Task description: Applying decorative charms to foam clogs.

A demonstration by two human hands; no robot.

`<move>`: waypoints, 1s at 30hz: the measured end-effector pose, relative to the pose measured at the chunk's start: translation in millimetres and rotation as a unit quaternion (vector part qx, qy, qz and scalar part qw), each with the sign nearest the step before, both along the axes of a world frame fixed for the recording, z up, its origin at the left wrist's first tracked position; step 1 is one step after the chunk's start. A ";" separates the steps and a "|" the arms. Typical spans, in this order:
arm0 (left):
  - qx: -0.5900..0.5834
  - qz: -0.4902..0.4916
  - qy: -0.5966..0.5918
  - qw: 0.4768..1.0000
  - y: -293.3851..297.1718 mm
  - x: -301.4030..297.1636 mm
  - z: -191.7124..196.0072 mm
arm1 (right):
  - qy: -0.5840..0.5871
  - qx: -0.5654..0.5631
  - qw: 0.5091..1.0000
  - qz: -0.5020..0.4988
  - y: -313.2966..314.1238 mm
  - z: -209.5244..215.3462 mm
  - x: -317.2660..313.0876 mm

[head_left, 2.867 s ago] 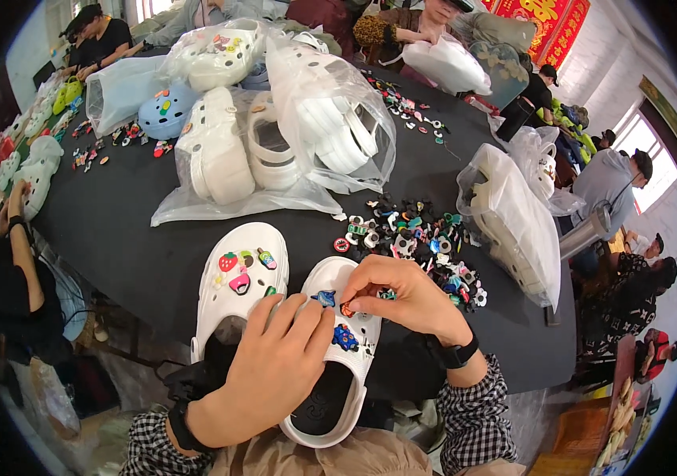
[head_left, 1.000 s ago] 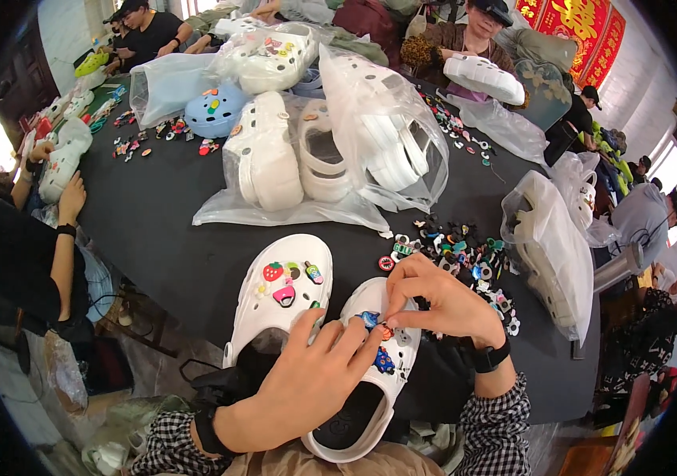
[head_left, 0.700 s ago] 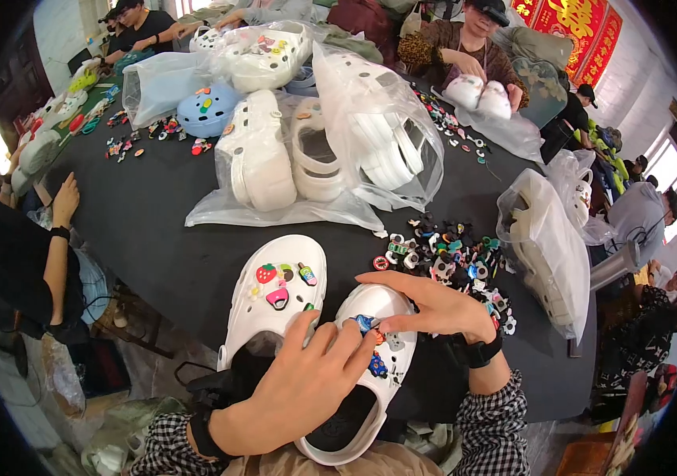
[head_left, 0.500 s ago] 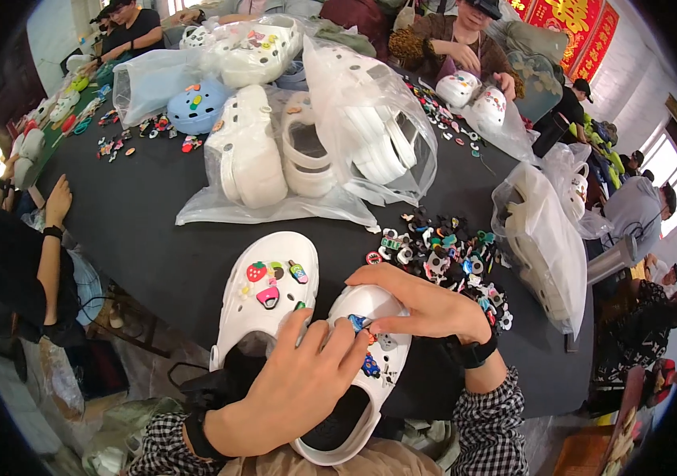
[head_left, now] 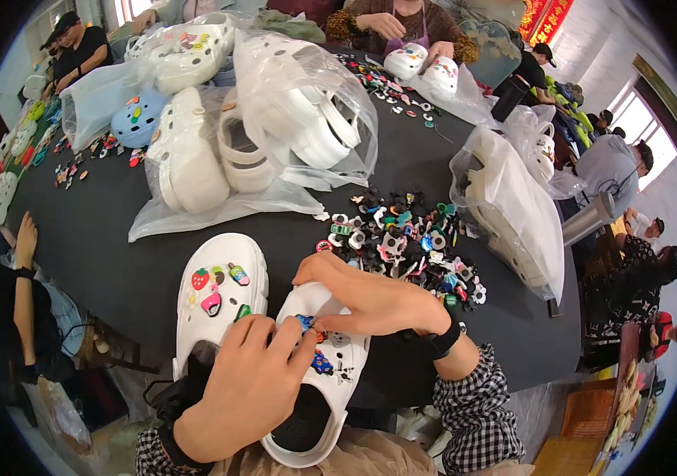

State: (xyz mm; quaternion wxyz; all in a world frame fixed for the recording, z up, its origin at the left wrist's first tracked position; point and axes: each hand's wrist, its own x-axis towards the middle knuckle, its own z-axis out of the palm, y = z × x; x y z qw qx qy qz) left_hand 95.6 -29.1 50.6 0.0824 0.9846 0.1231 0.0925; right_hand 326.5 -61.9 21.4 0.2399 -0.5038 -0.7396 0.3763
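Note:
A white clog [head_left: 340,401] with holes lies toe-away at the table's near edge, between my hands. My right hand [head_left: 382,300] wraps over its toe from the right, thumb reaching to a small blue shoe charm [head_left: 304,321]. From the left, my left hand [head_left: 247,389] presses its bent fingertips at that same charm, partly hiding it. Several more charms, among them a blue patterned one [head_left: 322,362], sit on the clog's upper. Left of it stands a second white clog [head_left: 235,245], decorated with a strawberry charm [head_left: 200,278], a pink charm [head_left: 211,304] and others.
A pile of loose charms [head_left: 402,246] spreads beyond my right hand. Plastic bags of white clogs [head_left: 196,166] occupy the far left, and another bagged pair [head_left: 513,214] stands at the right. A light blue clog [head_left: 138,117] sits behind. Other people work around the dark table [head_left: 100,230].
The whole view has shifted, so the table and clogs appear farther left. My hands keep nearly the same hold on the clog and charm.

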 end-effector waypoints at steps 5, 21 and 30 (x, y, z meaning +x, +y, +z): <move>0.004 0.004 0.019 1.000 1.1 -0.6 4.2 | -0.022 0.027 0.999 -0.030 -4.8 2.3 -7.9; -0.020 0.002 -0.023 1.000 -1.8 -4.9 2.8 | 0.098 -0.020 0.990 0.100 9.6 -10.5 27.0; -0.029 -0.016 -0.026 0.999 -0.4 -6.5 1.2 | 0.119 -0.107 0.985 0.063 6.6 -7.2 22.6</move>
